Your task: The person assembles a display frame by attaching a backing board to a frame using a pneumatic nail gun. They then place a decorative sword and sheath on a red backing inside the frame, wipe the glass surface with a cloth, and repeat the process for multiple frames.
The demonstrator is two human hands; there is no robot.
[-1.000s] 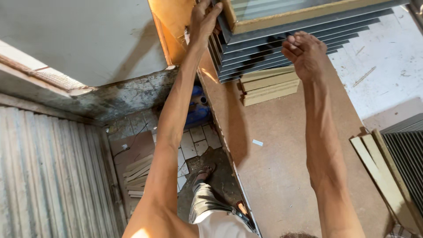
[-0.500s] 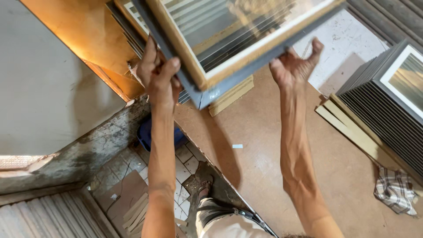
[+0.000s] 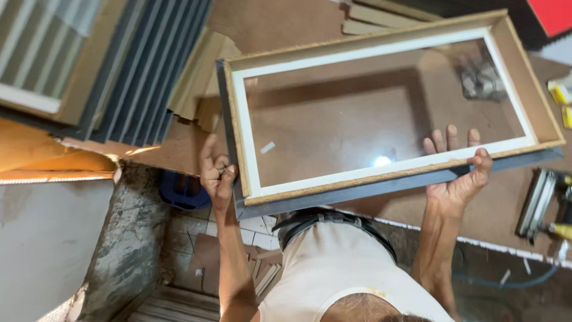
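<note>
My left hand (image 3: 217, 173) is clamped on the short end of a glazed frame (image 3: 387, 173), fingers curled tight round the corner where the grey outer edge meets the raw wood. My right hand (image 3: 459, 179) grips the long near edge: palm under the grey strip, thumb hooked over the top, 3 fingertips showing through the glass. Both hands are closed on it and carry its weight.

The frame sits level, held above the brown board worktop (image 3: 298, 24), just in front of my chest, tilted a little clockwise. White inner lip, wood rim, clear pane; a bright light spot reflects near the lower middle of the glass.

Upper left: stack of grey frames (image 3: 143, 65) lying edge-on, well apart from the one I hold. Loose wood strips (image 3: 381, 15) at the far edge of the worktop. A blue tub (image 3: 182, 192) on the tiled floor just beside my left forearm. Right edge: a metal tool (image 3: 539, 203) on the worktop, near my right hand but not touching.
</note>
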